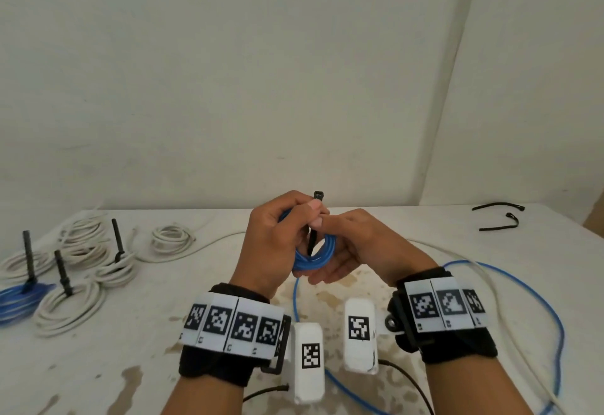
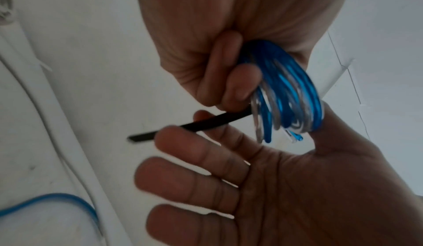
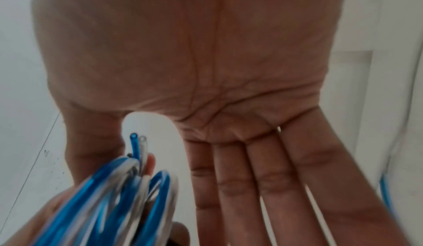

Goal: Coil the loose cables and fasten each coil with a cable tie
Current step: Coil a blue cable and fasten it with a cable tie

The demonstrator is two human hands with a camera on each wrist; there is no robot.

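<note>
Above the middle of the table my left hand (image 1: 294, 221) grips a small coil of blue cable (image 1: 322, 255) and pinches a black cable tie (image 1: 312, 238) against it. The tie's head sticks up past my fingers and its tail passes through the coil. In the left wrist view my curled fingers hold the coil (image 2: 293, 94) and the tie's tail (image 2: 194, 125) points left. My right hand (image 1: 336, 264) lies open just under the coil, fingers straight, thumb against the loops. The right wrist view shows that flat palm with the coil (image 3: 109, 195) at lower left.
Several white coils (image 1: 68, 306) and a blue coil (image 1: 16, 297), each with an upright black tie, lie at the table's left. An untied white coil (image 1: 170, 238) sits behind them. Spare black ties (image 1: 496, 215) lie far right. Loose blue cable (image 1: 552, 316) and white cable (image 1: 490, 277) trail right.
</note>
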